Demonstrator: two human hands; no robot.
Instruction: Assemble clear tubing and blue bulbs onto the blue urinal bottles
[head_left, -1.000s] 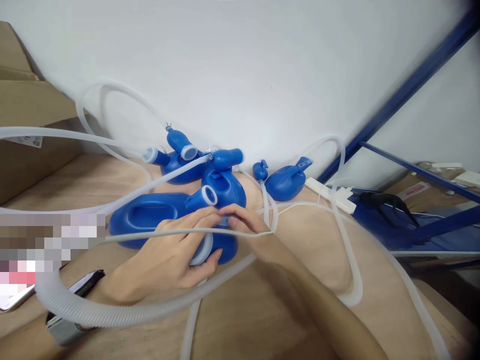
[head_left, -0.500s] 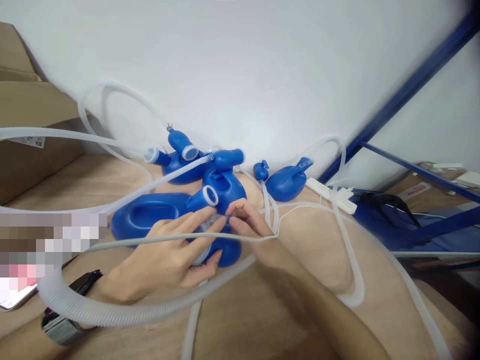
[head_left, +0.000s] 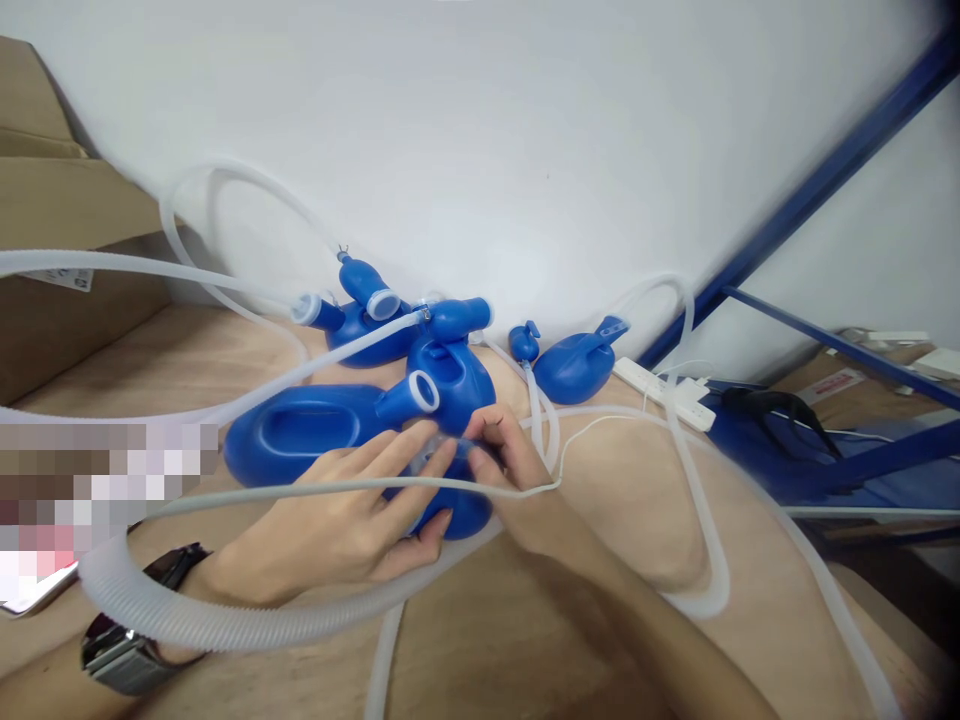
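Fingers of the right hand [head_left: 517,465] have drawn back a little to the right since a second ago, and the pale ring on the blue bottle [head_left: 469,512], plain to see then, is now mostly hidden behind the left hand [head_left: 341,535]. That bottle lies right at the fingertips, over the counter [head_left: 622,510]. Left fingers and thumb are wrapped around it, partly covering a clear piece [head_left: 427,458]; right thumb and forefinger are bent close together at its far side (whether they pinch anything, I cannot tell). A thin cord [head_left: 300,490] crosses in front of both hands.

Just beyond the left fingers lies a large bottle [head_left: 277,465] with a white-rimmed neck, and past the fingertips stands a handled jug [head_left: 461,385], a blue bulb [head_left: 457,318] over it. Behind these, farther from the fingers, is another bottle [head_left: 367,340]. Beyond the right fingers sit a small bulb [head_left: 523,343] and a rounded bottle [head_left: 574,370], with a power strip [head_left: 694,410] farther right.

Nearer than the left fingers, a ribbed hose [head_left: 247,625] sweeps past the wrist, which wears a watch [head_left: 127,655]. Well left of the fingers stands a cardboard box [head_left: 75,200].
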